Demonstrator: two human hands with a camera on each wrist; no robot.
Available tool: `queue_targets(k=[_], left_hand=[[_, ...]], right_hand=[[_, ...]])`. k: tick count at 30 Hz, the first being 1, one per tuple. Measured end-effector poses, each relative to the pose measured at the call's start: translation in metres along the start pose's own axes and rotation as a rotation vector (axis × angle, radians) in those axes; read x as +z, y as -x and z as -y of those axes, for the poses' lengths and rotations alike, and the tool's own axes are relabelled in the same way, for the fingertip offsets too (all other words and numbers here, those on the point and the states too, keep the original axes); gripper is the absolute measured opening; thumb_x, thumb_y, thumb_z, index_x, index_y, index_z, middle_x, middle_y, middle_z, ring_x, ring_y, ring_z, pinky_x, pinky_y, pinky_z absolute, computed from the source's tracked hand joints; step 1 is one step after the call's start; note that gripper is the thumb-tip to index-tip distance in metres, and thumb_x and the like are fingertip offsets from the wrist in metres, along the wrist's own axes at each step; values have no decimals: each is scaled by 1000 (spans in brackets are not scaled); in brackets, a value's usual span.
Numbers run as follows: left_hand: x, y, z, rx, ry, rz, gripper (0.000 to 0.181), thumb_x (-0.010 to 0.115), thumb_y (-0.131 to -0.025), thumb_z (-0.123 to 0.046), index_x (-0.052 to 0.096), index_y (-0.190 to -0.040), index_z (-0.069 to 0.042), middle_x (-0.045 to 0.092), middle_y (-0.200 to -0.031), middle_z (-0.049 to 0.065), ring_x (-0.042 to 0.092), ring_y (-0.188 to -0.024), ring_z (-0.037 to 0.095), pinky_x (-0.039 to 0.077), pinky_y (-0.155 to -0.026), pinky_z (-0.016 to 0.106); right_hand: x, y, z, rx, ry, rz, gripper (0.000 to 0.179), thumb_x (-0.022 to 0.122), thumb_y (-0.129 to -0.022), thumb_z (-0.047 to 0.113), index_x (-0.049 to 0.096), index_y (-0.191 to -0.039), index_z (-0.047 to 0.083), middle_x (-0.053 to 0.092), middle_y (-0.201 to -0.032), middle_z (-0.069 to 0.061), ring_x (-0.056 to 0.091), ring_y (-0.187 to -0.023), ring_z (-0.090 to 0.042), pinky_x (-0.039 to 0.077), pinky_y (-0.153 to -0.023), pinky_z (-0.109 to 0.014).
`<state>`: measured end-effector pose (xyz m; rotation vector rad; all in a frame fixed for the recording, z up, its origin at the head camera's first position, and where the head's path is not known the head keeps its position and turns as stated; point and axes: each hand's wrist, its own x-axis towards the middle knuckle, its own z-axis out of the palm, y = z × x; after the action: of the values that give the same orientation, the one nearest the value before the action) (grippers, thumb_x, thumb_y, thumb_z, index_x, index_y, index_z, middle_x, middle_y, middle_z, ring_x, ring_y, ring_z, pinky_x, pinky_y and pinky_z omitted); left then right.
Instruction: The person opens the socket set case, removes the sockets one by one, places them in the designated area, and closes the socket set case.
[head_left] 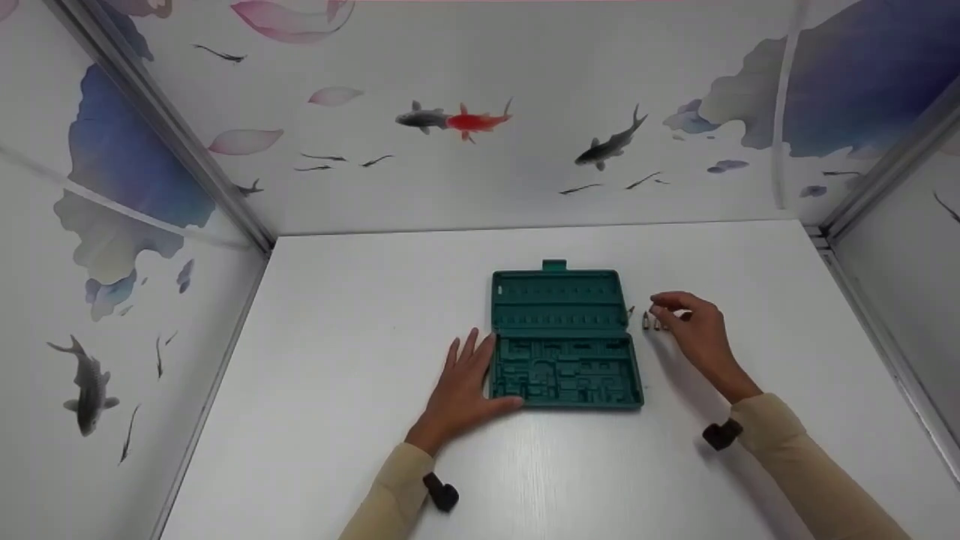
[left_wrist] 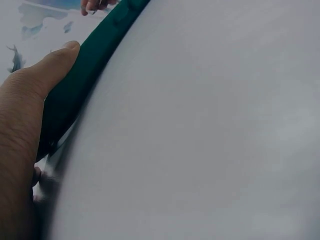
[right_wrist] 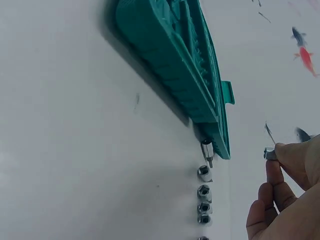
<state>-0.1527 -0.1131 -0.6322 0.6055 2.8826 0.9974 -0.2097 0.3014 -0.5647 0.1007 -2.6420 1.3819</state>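
Note:
A dark green plastic tool case point(head_left: 559, 336) lies unfolded flat on the table, its moulded compartments facing up. My left hand point(head_left: 463, 386) rests against its left front corner, fingers spread along the left side and thumb point(left_wrist: 62, 57) on the front edge. To the right of the case, my right hand point(head_left: 701, 334) pinches a small silver socket point(right_wrist: 270, 153) between thumb and fingertip, raised above the table. Several similar metal sockets point(right_wrist: 204, 192) stand in a row under that hand. A thinner metal piece with a narrow tip point(right_wrist: 207, 151) is beside the case's right edge.
The white table point(head_left: 360, 337) is bordered by printed panels with fish and petals at the back point(head_left: 525, 172) and both sides. Metal frame posts point(head_left: 225, 180) stand at the corners. Each sleeve cuff carries a small black camera point(head_left: 442, 493).

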Motion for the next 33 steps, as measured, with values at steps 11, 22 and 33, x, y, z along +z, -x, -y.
queue_targets(k=[11, 22, 33], left_hand=[[1, 4, -2, 3, 11, -1, 122, 66, -88, -88, 22, -178, -18, 18, -184, 8, 7, -172, 28, 7, -137, 56], [-1, 2, 1, 26, 18, -5, 122, 68, -89, -86, 20, -178, -18, 19, -184, 8, 9, -171, 28, 6, -137, 57], [-3, 1, -3, -26, 14, 19, 123, 65, -88, -90, 20, -178, -20, 15, -185, 7, 5, -172, 26, 7, -137, 54]], right_hand=[[-29, 19, -26, 35, 84, 0, 31, 71, -111, 20, 76, -135, 1, 77, -126, -17, 60, -105, -14, 44, -84, -10], [-51, 26, -46, 109, 133, 12, 34, 73, -109, 22, 76, -134, -1, 77, -122, -21, 62, -105, -21, 48, -74, -12], [-64, 16, -59, 168, 147, 22, 35, 74, -108, 21, 75, -132, -5, 77, -122, -24, 62, -97, -7, 49, -75, -10]])
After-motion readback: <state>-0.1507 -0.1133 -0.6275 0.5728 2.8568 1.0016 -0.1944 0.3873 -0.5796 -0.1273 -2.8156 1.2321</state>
